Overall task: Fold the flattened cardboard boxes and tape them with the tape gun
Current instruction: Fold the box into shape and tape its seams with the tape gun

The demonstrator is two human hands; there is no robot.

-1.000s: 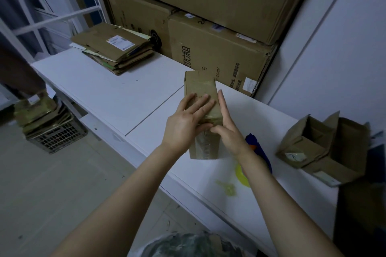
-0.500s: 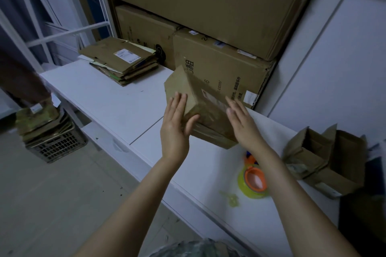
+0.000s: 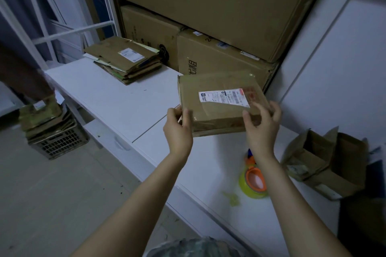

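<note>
A folded brown cardboard box (image 3: 217,102) with a white shipping label on its top face is held just above the white table (image 3: 117,100). My left hand (image 3: 177,129) grips its near left corner. My right hand (image 3: 261,125) grips its near right corner, fingers curled over the edge. The tape gun (image 3: 253,177), with a yellow-green roll and orange hub, lies on the table under my right forearm. A stack of flattened boxes (image 3: 125,60) sits at the far left of the table.
Several folded open boxes (image 3: 325,160) stand at the table's right end. Large cartons (image 3: 208,16) are stacked against the back wall. A dark crate (image 3: 58,142) with flattened cardboard sits on the floor at left. A white shelf frame (image 3: 73,31) rises behind the table.
The box was standing on end on the table under both hands. It has been lifted and turned so that its wide labelled face points up, and both hands have shifted to its near corners.
</note>
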